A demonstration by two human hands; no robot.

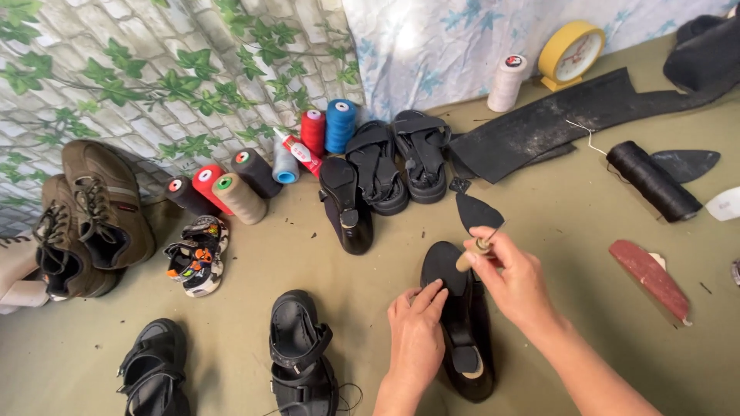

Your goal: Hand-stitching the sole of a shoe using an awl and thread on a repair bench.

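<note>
A long strip of black rubber sheet point(539, 127) lies along the back by the wall, flat and out of the way. The brown boots point(85, 219) stand as a pair at the far left. Black sandals point(401, 162) sit side by side near the middle back, and two more black sandals point(297, 354) lie at the near edge of the floor point(586, 223).

In front, a black shoe point(462, 323) lies sole-up on the floor with its toe pointing away, seemingly turned that way so the underside faces the person. The left hand point(416, 335) rests open and flat on the shoe's left edge, fingers pressing it down, which looks meant to steady it.

The right hand point(516, 281) is clenched around a wooden-handled awl point(478, 246), the handle pinched between thumb and fingers, the thin metal tip pointing up and away just above the shoe's toe end. The shoe lies directly beneath and between both hands.

A row of thread spools point(239, 199) stands against the wall, with a black spool point(651, 181) lying on its side at the right. A small black sole piece point(478, 212) sits just beyond the awl.
</note>
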